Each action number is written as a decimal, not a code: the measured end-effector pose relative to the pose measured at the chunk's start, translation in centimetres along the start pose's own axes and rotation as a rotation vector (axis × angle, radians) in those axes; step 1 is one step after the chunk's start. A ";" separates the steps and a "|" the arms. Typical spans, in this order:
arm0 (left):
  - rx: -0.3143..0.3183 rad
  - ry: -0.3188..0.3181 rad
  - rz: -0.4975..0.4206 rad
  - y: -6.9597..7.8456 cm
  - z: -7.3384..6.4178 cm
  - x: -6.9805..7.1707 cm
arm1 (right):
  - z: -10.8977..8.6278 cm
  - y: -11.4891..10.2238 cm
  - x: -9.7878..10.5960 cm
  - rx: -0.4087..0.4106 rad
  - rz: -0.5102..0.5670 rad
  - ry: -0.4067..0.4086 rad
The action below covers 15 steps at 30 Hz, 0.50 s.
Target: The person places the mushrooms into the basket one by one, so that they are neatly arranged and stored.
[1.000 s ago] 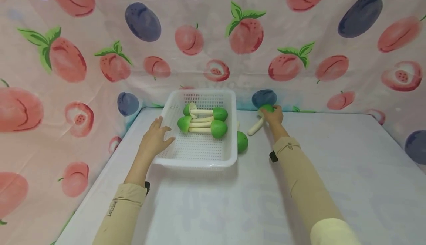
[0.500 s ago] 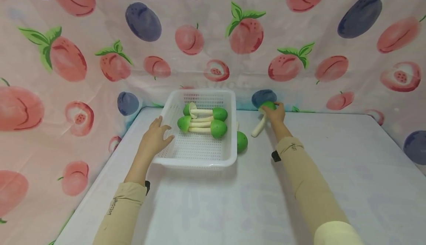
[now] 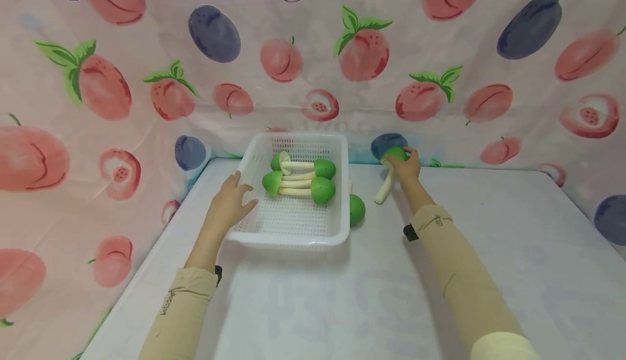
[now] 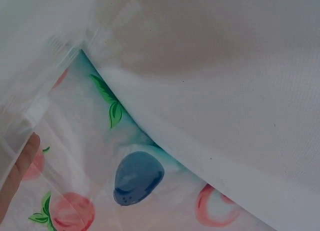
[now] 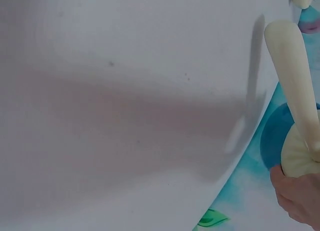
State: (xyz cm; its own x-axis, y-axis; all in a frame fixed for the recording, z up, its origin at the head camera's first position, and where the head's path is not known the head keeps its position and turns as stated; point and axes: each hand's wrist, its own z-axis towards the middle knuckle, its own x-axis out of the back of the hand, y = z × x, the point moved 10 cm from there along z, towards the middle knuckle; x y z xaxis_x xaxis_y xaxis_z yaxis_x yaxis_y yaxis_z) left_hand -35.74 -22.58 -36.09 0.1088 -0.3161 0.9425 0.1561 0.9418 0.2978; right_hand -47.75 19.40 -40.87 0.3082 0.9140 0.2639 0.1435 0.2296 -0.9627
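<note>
In the head view my right hand [image 3: 407, 168] pinches the green cap of a toy mushroom [image 3: 385, 187]. Its pale stem slants down toward the near left, and the right wrist view shows that stem [image 5: 292, 66] with the cap's cream underside. My left hand [image 3: 227, 203] rests on the left rim of a white plastic basket [image 3: 288, 239], fingers spread. One of its fingers [image 4: 22, 163] lies straight along the basket's outside in the left wrist view. Several green-capped mushrooms [image 3: 323, 190] lie inside the basket. Against its right side lies another mushroom [image 3: 357, 210], partly hidden by the basket wall.
The white table [image 3: 313, 305] runs back to a fruit-printed cloth [image 3: 313, 50] hanging behind and at the left. Near the table's far edge, the held mushroom is close to that cloth.
My right hand has shifted slightly to the right with the mushroom, whose stem now hangs more upright. The left hand and the basket stay in place.
</note>
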 end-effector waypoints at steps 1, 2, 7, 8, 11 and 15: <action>0.000 0.000 -0.001 0.0 0.0 0.0 | 0.0 0.0 0.0 0.000 0.002 -0.002; -0.001 -0.001 -0.003 0.0 0.0 -0.1 | 0.0 0.0 0.1 0.001 0.004 -0.001; -0.007 -0.002 -0.007 0.1 0.1 -0.2 | 0.0 -0.4 0.5 0.024 0.011 0.003; -0.005 -0.003 -0.004 0.1 0.1 -0.2 | -0.1 -0.6 0.5 0.029 0.015 0.001; -0.001 0.001 0.001 -0.1 0.1 -0.1 | -0.3 -0.8 0.5 0.034 0.031 -0.012; -0.001 0.002 0.000 -0.3 0.0 -0.1 | -0.8 -1.1 0.4 0.013 0.082 -0.022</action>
State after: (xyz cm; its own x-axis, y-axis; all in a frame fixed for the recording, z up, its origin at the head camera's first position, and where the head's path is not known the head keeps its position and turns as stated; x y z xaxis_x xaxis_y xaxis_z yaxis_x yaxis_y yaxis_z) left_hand -35.81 -22.83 -36.27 0.1103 -0.3163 0.9422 0.1571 0.9416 0.2977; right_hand -47.03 19.21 -39.70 0.2980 0.9368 0.1832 0.1067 0.1580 -0.9817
